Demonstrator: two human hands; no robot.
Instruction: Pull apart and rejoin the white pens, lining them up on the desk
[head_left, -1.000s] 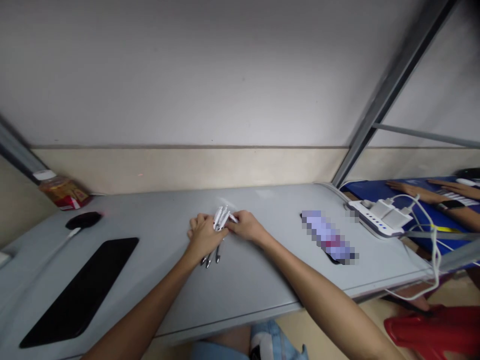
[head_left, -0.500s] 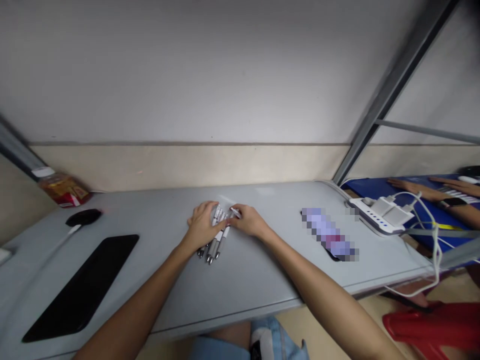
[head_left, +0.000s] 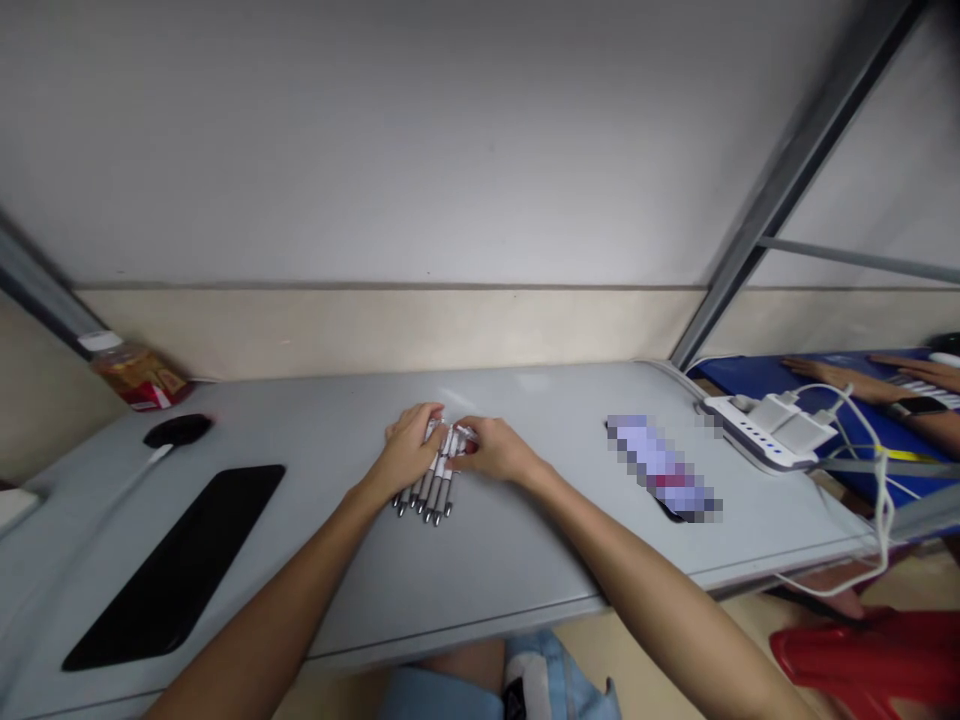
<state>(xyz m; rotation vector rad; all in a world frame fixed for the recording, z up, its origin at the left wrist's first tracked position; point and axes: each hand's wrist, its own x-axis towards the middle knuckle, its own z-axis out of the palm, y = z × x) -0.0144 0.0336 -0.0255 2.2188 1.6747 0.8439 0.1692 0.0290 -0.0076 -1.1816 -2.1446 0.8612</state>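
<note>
Several pens (head_left: 433, 488) with white barrels, grey grips and silver tips lie side by side on the grey table (head_left: 465, 570), tips pointing toward me. My left hand (head_left: 409, 450) is curled around their left side, its thumb lying across the barrels. From the right, my right hand (head_left: 495, 450) closes its bent fingers and thumb on the upper barrels. Both hands partly hide the far ends of the pens.
A dark flat slab (head_left: 180, 565) and a round black charging pad (head_left: 178, 431) lie left, near a tilted bottle (head_left: 139, 375). At right are a phone (head_left: 660, 468) and a power strip (head_left: 761, 432). Beyond it, another person's hands (head_left: 840, 378) rest over a blue surface.
The pens have spread into a flatter, more even row under my hands. My right hand has dropped slightly along the barrels. The whole view has shifted a little.
</note>
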